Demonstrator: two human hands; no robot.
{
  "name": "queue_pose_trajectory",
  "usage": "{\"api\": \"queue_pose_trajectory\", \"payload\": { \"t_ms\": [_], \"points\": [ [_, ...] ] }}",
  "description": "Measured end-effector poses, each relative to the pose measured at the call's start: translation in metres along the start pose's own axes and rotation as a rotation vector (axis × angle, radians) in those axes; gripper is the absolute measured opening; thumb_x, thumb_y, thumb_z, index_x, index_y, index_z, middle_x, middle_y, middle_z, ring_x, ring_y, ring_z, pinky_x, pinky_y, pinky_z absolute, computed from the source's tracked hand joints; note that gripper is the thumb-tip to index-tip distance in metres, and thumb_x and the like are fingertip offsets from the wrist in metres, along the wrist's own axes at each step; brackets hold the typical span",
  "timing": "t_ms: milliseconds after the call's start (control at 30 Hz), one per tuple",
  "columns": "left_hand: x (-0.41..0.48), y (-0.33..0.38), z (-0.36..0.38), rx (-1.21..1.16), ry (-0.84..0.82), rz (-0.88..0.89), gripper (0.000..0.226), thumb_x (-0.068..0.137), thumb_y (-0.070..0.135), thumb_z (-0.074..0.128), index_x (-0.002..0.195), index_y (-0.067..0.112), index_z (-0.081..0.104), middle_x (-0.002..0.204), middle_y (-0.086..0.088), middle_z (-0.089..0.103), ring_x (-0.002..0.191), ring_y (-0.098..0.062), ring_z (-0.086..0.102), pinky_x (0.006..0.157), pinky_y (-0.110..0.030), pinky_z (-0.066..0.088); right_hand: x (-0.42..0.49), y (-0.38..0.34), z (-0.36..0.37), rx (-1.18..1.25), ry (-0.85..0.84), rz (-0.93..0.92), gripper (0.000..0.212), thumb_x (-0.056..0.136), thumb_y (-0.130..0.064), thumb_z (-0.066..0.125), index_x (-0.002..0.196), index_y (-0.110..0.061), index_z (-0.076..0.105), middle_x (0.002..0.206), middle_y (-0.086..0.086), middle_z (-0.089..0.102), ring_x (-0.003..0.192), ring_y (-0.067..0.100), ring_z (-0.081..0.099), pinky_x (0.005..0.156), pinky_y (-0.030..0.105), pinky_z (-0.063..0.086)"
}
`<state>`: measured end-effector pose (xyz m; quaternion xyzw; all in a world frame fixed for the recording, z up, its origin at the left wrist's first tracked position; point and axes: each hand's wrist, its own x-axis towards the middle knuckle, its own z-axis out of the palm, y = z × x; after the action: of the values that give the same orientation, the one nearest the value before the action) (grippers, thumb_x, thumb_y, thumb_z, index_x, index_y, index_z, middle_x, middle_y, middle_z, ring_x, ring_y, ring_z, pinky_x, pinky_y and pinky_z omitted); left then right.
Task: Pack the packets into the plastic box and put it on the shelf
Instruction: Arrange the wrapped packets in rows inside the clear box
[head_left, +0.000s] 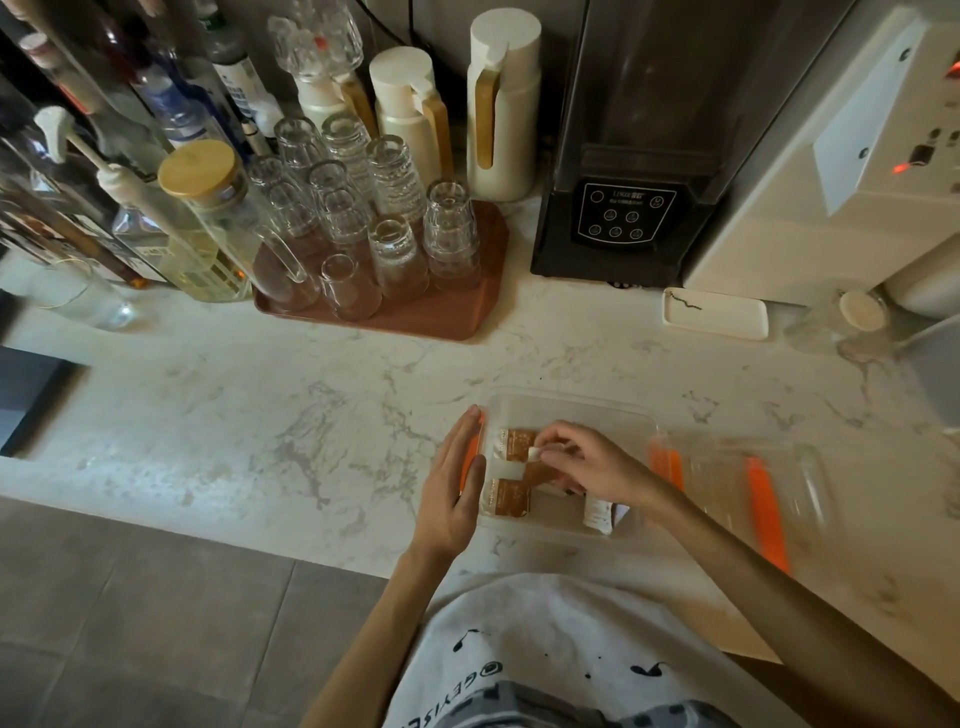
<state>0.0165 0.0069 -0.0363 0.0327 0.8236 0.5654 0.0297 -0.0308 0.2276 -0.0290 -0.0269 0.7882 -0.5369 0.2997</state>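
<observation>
The clear plastic box (571, 410) sits on the marble counter (260, 415), near the counter's front edge and directly in front of the person. All positions below are given relative to this box.

Left hand (457, 483): flat, fingers extended and held together, pressed against the box's left wall, over the orange latch (471, 454) on that side.

Right hand (592, 460): inside the box, fingertips pinching the white end of a brown packet (535, 462) near the box's centre.

Contents: one brown packet (517, 441) lies at the box's far left corner; another (506, 498) lies at its near left corner. A white packet (597, 514) lies near the front wall, partly under the right wrist.

The clear lid (753, 483), with orange latches, lies on the counter just right of the box; its image is blurred.

Behind the box, well apart, a brown tray (447, 317) carries upturned glasses (395, 249). A black appliance (623, 208) with a button panel stands behind the box to the right of the tray.
</observation>
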Motion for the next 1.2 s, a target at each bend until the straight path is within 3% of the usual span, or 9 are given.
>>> {"api": "queue_pose_trajectory", "payload": {
  "t_ms": [67, 233, 433, 533, 700, 900, 1000, 1100, 1200],
  "points": [
    [0.0, 0.001, 0.0, -0.009, -0.002, -0.004, 0.05, 0.105, 0.02, 0.042, 0.155, 0.014, 0.039, 0.161, 0.0, 0.042, 0.151, -0.014, 0.036, 0.122, -0.049, 0.035, -0.001, -0.002, 0.004, 0.215, 0.002, 0.089, 0.015, 0.1, -0.026, 0.054, 0.101, -0.036, 0.065, 0.101, 0.008, 0.063, 0.064, 0.015, 0.065, 0.05, 0.02, 0.047],
    [0.0, 0.003, -0.001, -0.009, -0.006, -0.001, 0.05, 0.105, 0.018, 0.042, 0.155, 0.013, 0.038, 0.161, 0.0, 0.042, 0.151, -0.014, 0.037, 0.122, -0.048, 0.036, 0.007, -0.001, 0.013, 0.473, -0.065, 0.221, 0.029, 0.095, -0.015, 0.063, 0.121, -0.028, 0.061, 0.113, 0.011, 0.069, 0.084, 0.018, 0.064, 0.057, 0.024, 0.047],
    [0.0, 0.0, -0.001, 0.012, -0.001, 0.006, 0.05, 0.106, 0.02, 0.042, 0.155, 0.013, 0.039, 0.162, 0.003, 0.041, 0.152, -0.012, 0.035, 0.123, -0.046, 0.034, 0.022, -0.002, 0.037, -0.134, 0.219, 0.084, 0.018, 0.09, -0.015, 0.068, 0.108, -0.019, 0.065, 0.106, -0.001, 0.072, 0.099, 0.015, 0.068, 0.083, 0.026, 0.055],
    [0.0, 0.001, -0.001, 0.016, -0.001, 0.008, 0.052, 0.106, 0.029, 0.04, 0.155, 0.014, 0.039, 0.162, 0.004, 0.041, 0.151, -0.01, 0.035, 0.122, -0.045, 0.035, 0.027, -0.004, 0.045, -0.297, 0.281, -0.004, 0.026, 0.093, -0.007, 0.061, 0.118, -0.014, 0.065, 0.117, 0.002, 0.069, 0.108, 0.016, 0.065, 0.094, 0.03, 0.053],
    [0.0, -0.001, -0.001, 0.021, -0.002, 0.009, 0.052, 0.105, 0.03, 0.04, 0.155, 0.016, 0.039, 0.162, 0.005, 0.04, 0.151, -0.011, 0.036, 0.121, -0.048, 0.036, 0.022, -0.004, 0.049, -0.392, 0.234, -0.038, 0.05, 0.098, -0.002, 0.049, 0.145, -0.016, 0.043, 0.148, 0.005, 0.048, 0.135, 0.02, 0.046, 0.111, 0.033, 0.039],
    [0.0, -0.003, 0.0, 0.006, 0.001, 0.009, 0.052, 0.106, 0.03, 0.04, 0.155, 0.016, 0.04, 0.162, 0.005, 0.041, 0.151, -0.011, 0.037, 0.121, -0.049, 0.036, 0.015, 0.003, 0.045, -0.69, 0.106, -0.165, 0.055, 0.095, 0.004, 0.048, 0.145, -0.02, 0.045, 0.152, -0.001, 0.043, 0.141, 0.015, 0.037, 0.117, 0.028, 0.029],
    [0.0, -0.005, 0.0, -0.001, 0.002, 0.001, 0.05, 0.106, 0.022, 0.043, 0.155, 0.017, 0.039, 0.162, 0.005, 0.041, 0.151, -0.011, 0.036, 0.122, -0.049, 0.035, 0.016, 0.002, 0.042, -0.841, 0.006, -0.202, 0.059, 0.094, 0.003, 0.048, 0.147, -0.021, 0.041, 0.157, -0.003, 0.034, 0.146, 0.014, 0.029, 0.119, 0.034, 0.028],
    [0.0, -0.004, 0.0, 0.005, 0.001, 0.006, 0.051, 0.106, 0.025, 0.042, 0.155, 0.016, 0.039, 0.162, 0.006, 0.04, 0.151, -0.01, 0.035, 0.123, -0.047, 0.034, 0.015, -0.004, 0.03, -0.755, 0.079, -0.19, 0.057, 0.09, 0.002, 0.058, 0.141, -0.023, 0.05, 0.146, -0.003, 0.05, 0.133, 0.013, 0.048, 0.109, 0.027, 0.04],
    [-0.001, -0.003, -0.001, 0.015, -0.001, 0.004, 0.051, 0.106, 0.026, 0.041, 0.155, 0.018, 0.039, 0.161, 0.009, 0.04, 0.151, -0.009, 0.035, 0.122, -0.045, 0.035, 0.008, -0.005, 0.008, -0.691, 0.29, -0.06, 0.043, 0.089, 0.0, 0.062, 0.129, -0.018, 0.062, 0.127, 0.002, 0.066, 0.113, 0.017, 0.064, 0.094, 0.026, 0.05]
  ]
}}
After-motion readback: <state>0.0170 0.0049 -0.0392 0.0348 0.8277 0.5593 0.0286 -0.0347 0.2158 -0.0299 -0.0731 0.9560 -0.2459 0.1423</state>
